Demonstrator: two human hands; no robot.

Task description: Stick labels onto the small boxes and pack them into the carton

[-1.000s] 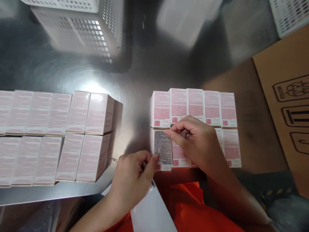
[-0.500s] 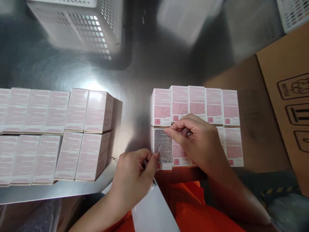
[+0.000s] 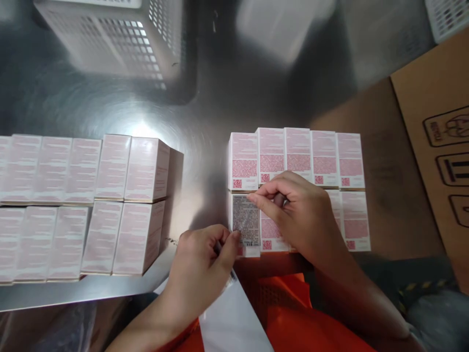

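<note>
I'm working at the near edge of a shiny steel table (image 3: 205, 137), its brushed surface glaring under a light. My left hand (image 3: 201, 274) is pinching the near left corner of a grey printed label (image 3: 246, 221), while my right hand (image 3: 296, 215) is pinching its far right corner, fingertips pressing it flat onto the nearest left box (image 3: 245, 222) of a two-row block of pink-printed cartons (image 3: 311, 159). A white backing strip (image 3: 230, 322) is trailing from under my left hand, over orange fabric (image 3: 300, 318). Left, a bigger block of glossy pale cartons (image 3: 80, 205) is sitting well apart. Far off, a white perforated basket (image 3: 110, 39) is standing; right, a brown cardboard box (image 3: 436, 137) is crowding in.
</note>
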